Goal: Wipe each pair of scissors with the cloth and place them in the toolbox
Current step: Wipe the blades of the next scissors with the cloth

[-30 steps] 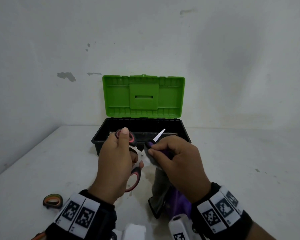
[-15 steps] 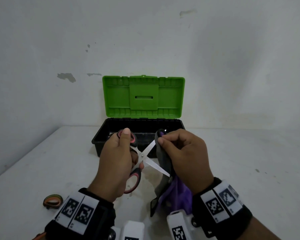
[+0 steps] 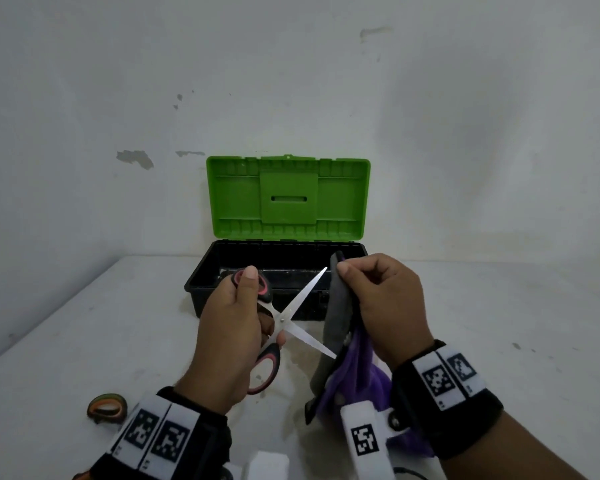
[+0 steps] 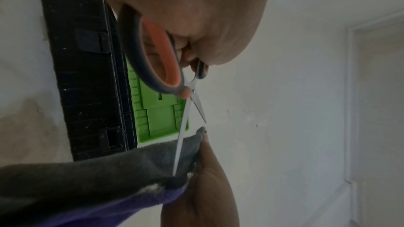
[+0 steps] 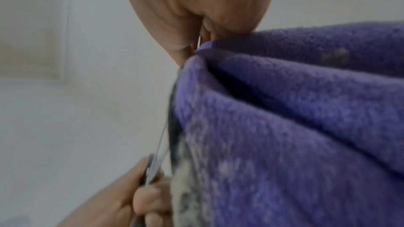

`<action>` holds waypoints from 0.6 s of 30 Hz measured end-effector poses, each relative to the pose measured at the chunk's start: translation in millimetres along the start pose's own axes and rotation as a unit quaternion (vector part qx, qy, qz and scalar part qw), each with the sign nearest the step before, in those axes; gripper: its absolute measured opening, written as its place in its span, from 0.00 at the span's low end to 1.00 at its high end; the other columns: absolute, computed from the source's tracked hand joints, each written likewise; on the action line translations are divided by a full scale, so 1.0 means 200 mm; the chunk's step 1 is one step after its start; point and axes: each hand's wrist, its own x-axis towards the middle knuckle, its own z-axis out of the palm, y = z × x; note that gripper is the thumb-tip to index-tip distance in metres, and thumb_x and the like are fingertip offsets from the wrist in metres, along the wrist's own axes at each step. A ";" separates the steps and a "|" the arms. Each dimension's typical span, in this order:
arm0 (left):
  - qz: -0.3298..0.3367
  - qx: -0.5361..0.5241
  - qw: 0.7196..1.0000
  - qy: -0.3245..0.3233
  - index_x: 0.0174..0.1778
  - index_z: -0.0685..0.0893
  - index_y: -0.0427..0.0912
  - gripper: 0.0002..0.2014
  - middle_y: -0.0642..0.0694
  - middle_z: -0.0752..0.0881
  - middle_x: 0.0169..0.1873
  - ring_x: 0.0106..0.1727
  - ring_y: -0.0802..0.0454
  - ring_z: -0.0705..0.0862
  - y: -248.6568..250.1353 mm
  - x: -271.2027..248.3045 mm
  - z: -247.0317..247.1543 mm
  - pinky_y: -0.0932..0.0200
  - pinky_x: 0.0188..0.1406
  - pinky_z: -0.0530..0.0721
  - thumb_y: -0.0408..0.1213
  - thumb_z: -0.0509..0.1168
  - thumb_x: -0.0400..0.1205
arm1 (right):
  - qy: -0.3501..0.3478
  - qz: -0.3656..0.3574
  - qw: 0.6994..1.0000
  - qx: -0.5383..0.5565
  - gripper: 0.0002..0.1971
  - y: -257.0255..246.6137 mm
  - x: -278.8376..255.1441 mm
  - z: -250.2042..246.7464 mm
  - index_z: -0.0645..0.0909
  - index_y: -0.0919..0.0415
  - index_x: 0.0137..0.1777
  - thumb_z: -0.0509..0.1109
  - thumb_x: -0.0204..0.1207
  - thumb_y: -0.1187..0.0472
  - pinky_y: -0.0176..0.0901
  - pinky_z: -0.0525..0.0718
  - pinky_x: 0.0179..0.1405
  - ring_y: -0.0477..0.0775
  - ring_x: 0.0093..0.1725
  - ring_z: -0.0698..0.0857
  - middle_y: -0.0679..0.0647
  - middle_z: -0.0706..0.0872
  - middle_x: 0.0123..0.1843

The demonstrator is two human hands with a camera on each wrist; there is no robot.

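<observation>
Left hand (image 3: pixel 229 327) grips open scissors (image 3: pixel 284 320); right hand (image 3: pixel 385 306) pinches the cloth (image 3: pixel 336 317). Bare blade tips beside that grip could nick fingers.

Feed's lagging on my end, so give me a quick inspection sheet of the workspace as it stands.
Surface: white table, scuffed.
Job's things: scissors blades spread open; grey-purple cloth meets the lower blade; toolbox open, green lid upright.
Clutter: orange-green handle loop at the near left.
Grippers: left hand grips the scissors' handles; right hand pinches the cloth.
Cables: thin dark cable at the bottom edge.
Surroundings: white wall, chipped paint.
</observation>
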 end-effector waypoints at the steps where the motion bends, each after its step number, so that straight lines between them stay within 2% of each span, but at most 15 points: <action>1: 0.000 -0.002 1.000 0.004 0.43 0.76 0.38 0.20 0.50 0.67 0.15 0.15 0.56 0.69 0.00 0.00 -0.01 0.51 0.31 0.84 0.52 0.55 0.89 | 0.009 0.029 0.999 0.022 0.03 0.02 0.01 -0.02 0.90 0.62 0.40 0.79 0.75 0.67 0.37 0.87 0.39 0.46 0.36 0.89 0.55 0.93 0.37; 4: -0.003 -0.011 1.000 0.021 0.49 0.77 0.39 0.18 0.51 0.72 0.13 0.15 0.55 0.75 -0.02 0.03 -0.05 0.48 0.37 0.82 0.51 0.53 0.89 | 0.031 0.085 0.994 0.057 0.03 0.07 0.04 -0.08 0.88 0.62 0.42 0.76 0.77 0.67 0.44 0.87 0.43 0.51 0.39 0.88 0.60 0.93 0.40; 6: 0.017 -0.006 0.999 0.028 0.51 0.77 0.41 0.15 0.50 0.75 0.16 0.22 0.49 0.81 -0.02 0.07 -0.08 0.52 0.33 0.78 0.49 0.53 0.90 | 0.036 0.100 0.993 0.047 0.03 0.10 0.05 -0.13 0.87 0.63 0.44 0.75 0.79 0.66 0.46 0.86 0.44 0.53 0.41 0.88 0.62 0.92 0.43; 7: 0.041 0.009 0.999 0.028 0.51 0.77 0.43 0.13 0.50 0.77 0.18 0.26 0.47 0.82 -0.03 0.08 -0.10 0.52 0.31 0.78 0.48 0.53 0.90 | 0.029 0.106 0.993 0.034 0.03 0.11 0.05 -0.15 0.87 0.63 0.45 0.74 0.80 0.66 0.46 0.86 0.44 0.54 0.43 0.88 0.63 0.92 0.44; 9: 0.117 0.069 0.991 0.018 0.50 0.76 0.45 0.11 0.50 0.80 0.23 0.28 0.53 0.81 -0.03 0.09 -0.11 0.54 0.30 0.82 0.45 0.52 0.90 | 0.003 0.103 0.994 -0.019 0.03 0.11 0.03 -0.18 0.86 0.61 0.46 0.73 0.81 0.65 0.45 0.85 0.44 0.55 0.44 0.88 0.61 0.92 0.45; 11: 0.211 0.146 0.966 0.002 0.49 0.76 0.45 0.10 0.43 0.80 0.30 0.27 0.58 0.80 -0.04 0.09 -0.11 0.67 0.29 0.83 0.44 0.53 0.90 | -0.035 0.085 0.993 -0.077 0.04 0.09 -0.01 -0.17 0.85 0.58 0.45 0.71 0.82 0.65 0.42 0.82 0.41 0.51 0.42 0.87 0.56 0.90 0.43; 12: 0.252 0.188 0.949 -0.006 0.48 0.76 0.45 0.10 0.41 0.81 0.34 0.29 0.58 0.82 -0.05 0.10 -0.11 0.66 0.31 0.83 0.45 0.54 0.89 | -0.057 0.079 0.991 -0.096 0.05 0.07 -0.03 -0.16 0.84 0.56 0.44 0.71 0.81 0.66 0.41 0.81 0.40 0.49 0.40 0.86 0.54 0.89 0.42; 14: 0.305 0.267 0.914 -0.023 0.48 0.76 0.48 0.13 0.45 0.79 0.40 0.36 0.53 0.83 -0.09 0.12 -0.10 0.58 0.35 0.84 0.51 0.52 0.88 | -0.109 0.086 0.985 -0.108 0.08 0.04 -0.08 -0.12 0.85 0.55 0.43 0.71 0.80 0.68 0.39 0.80 0.37 0.47 0.35 0.84 0.53 0.88 0.37; 15: 0.319 0.295 0.900 -0.030 0.49 0.75 0.50 0.14 0.48 0.78 0.42 0.39 0.53 0.82 -0.10 0.12 -0.10 0.55 0.37 0.83 0.54 0.51 0.87 | -0.138 0.102 0.980 -0.100 0.09 0.02 -0.10 -0.09 0.86 0.55 0.43 0.71 0.80 0.68 0.39 0.80 0.36 0.48 0.34 0.83 0.56 0.88 0.36; 18: 0.340 0.342 0.874 -0.054 0.54 0.76 0.52 0.14 0.55 0.73 0.45 0.43 0.63 0.77 -0.13 0.09 -0.06 0.67 0.39 0.75 0.55 0.50 0.85 | -0.200 0.160 0.966 -0.043 0.07 -0.03 -0.16 -0.01 0.90 0.59 0.43 0.72 0.81 0.67 0.41 0.84 0.39 0.52 0.37 0.86 0.66 0.90 0.39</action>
